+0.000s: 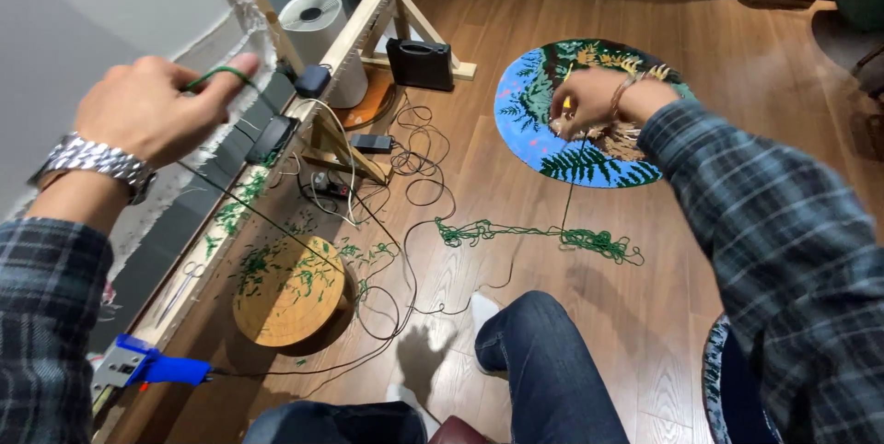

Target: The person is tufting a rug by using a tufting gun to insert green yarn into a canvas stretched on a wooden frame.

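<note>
Green yarn (539,234) is pinched in the raised left hand (152,105) and drawn taut from the closed right hand (589,99) above the round leaf-patterned rug (529,145), while a loose tangle lies unwound on the wooden floor (645,315).

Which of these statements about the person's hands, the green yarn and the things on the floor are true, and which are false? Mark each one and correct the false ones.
1. The left hand pinches green yarn. True.
2. The right hand is over a square red rug. False: it is over a round blue rug with green leaf patterns.
3. A tangle of green yarn lies on the wooden floor. True.
4. The left wrist is bare. False: it wears a silver watch.
5. The round wooden stool bears green yarn scraps. True.
</note>
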